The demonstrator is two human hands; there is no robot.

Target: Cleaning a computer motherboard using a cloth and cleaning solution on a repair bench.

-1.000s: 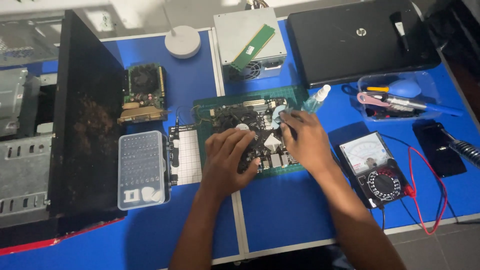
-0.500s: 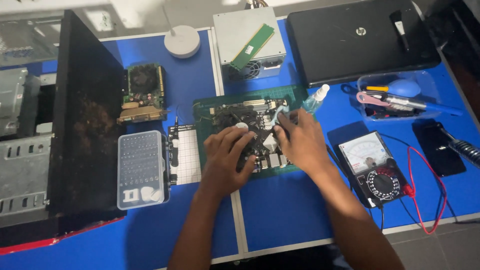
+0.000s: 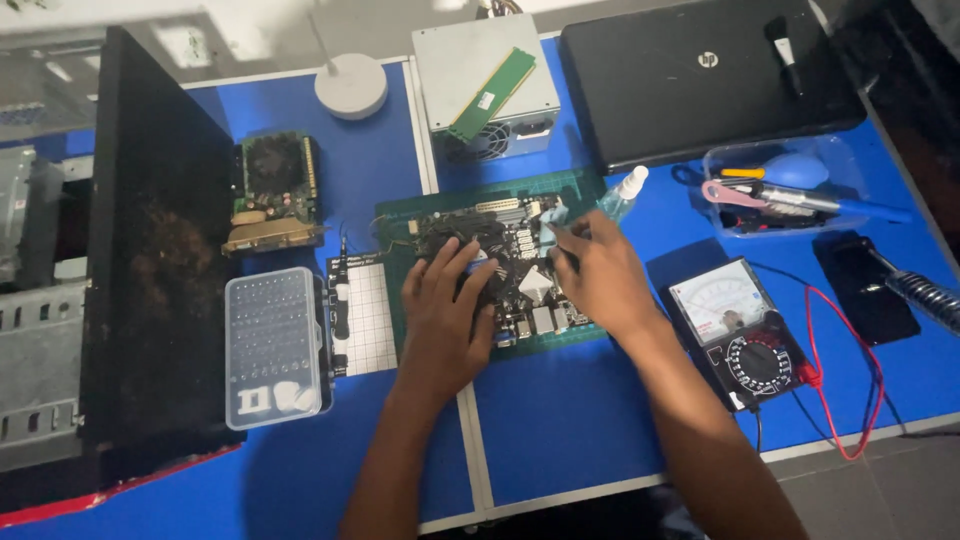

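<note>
A small computer motherboard [image 3: 532, 290] lies on a green cutting mat [image 3: 585, 190] in the middle of the blue table. My left hand [image 3: 445, 315] rests flat on the board's left half, fingers spread. At the board's upper right edge, my right hand [image 3: 600, 280] pinches a small pale cloth [image 3: 556, 216] against the board. A clear spray bottle [image 3: 622, 192] lies just beyond my right fingers.
An analog multimeter [image 3: 740, 335] with red and black leads sits right of my forearm. Behind are a closed black laptop [image 3: 700, 80], a power supply [image 3: 470, 50] with a memory stick [image 3: 492, 93] on top, and a tool tray [image 3: 790, 190]. A graphics card [image 3: 275, 190], bit case [image 3: 275, 345] and open PC case [image 3: 150, 250] stand left.
My right hand has slid a little left and up across the board's top right area. My left hand has stayed pressed on the board.
</note>
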